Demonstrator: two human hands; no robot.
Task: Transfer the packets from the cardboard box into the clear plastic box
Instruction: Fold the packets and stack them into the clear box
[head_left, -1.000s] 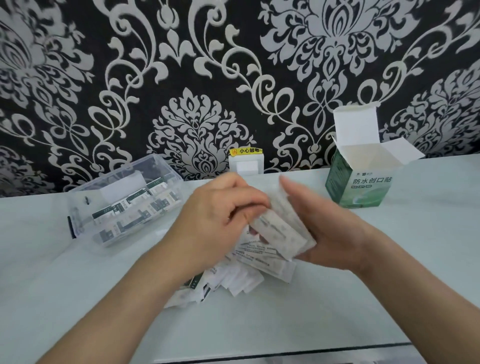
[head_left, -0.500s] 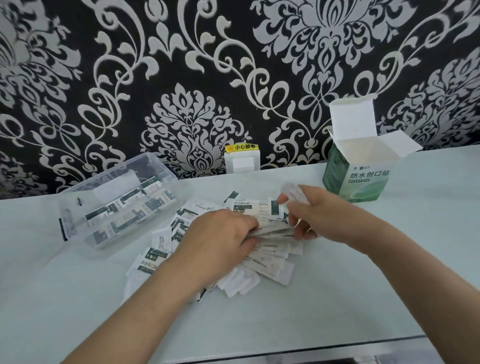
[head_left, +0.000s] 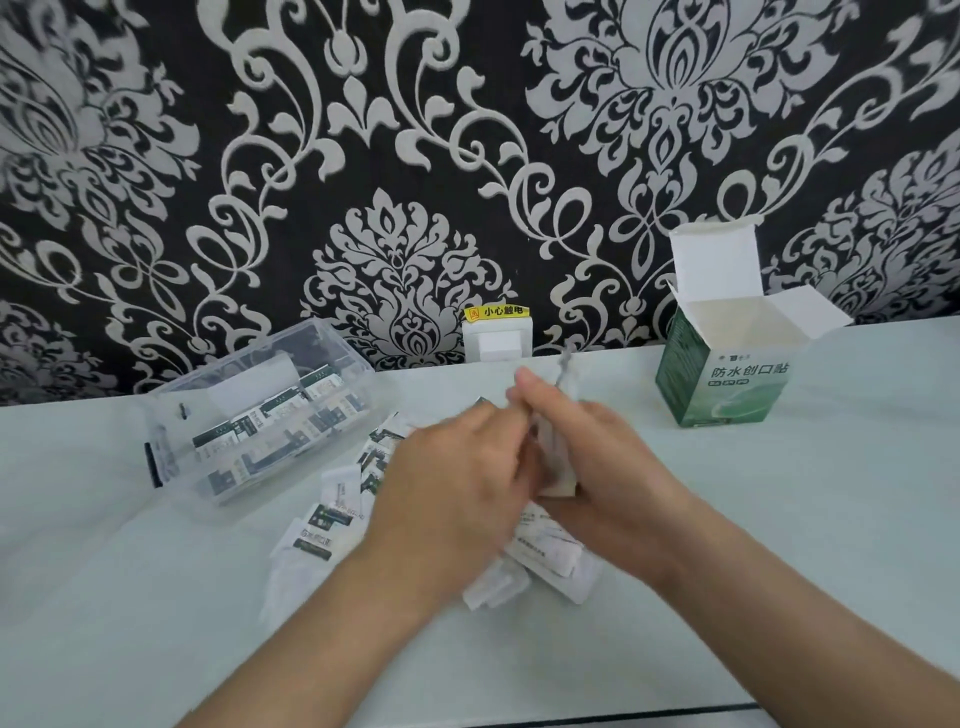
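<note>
Standing on edge in the right hand (head_left: 613, 467), a packet bundle (head_left: 557, 470) of thin, flat white paper is gripped by curled fingers. The left hand (head_left: 447, 493) meets it, too blurred to tell its hold. Loose packets (head_left: 332, 519), white with dark green bands, lie scattered on the smooth pale table (head_left: 779, 519) beneath both hands. To the left the clear plastic box (head_left: 171, 452) holds more; to the right the green cardboard box (head_left: 727, 384) stands with its flaps open. Behind is a white socket (head_left: 497, 340) on damask wallpaper (head_left: 363, 130).

Scattered packets (head_left: 324, 519) crowd table (head_left: 805, 519) beside plastic box (head_left: 169, 413)
</note>
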